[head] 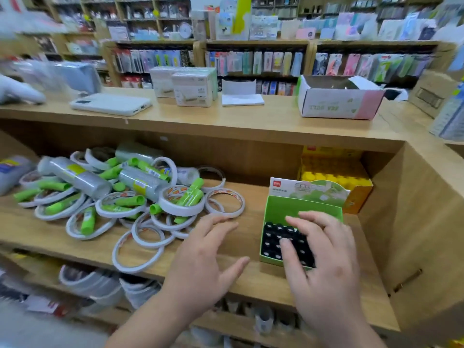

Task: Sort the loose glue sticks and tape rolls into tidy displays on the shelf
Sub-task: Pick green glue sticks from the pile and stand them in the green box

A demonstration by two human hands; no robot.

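shelf [251,277] of pale wood amid blurred stationery racks [256,61], tape rolls [140,237] heaped.

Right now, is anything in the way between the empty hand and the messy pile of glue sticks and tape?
Nothing visible. The left hand hovers open above bare shelf, and the nearest tape rolls of the pile lie just to its left with only open wood between. The right hand rests on the green box, off to the other side.
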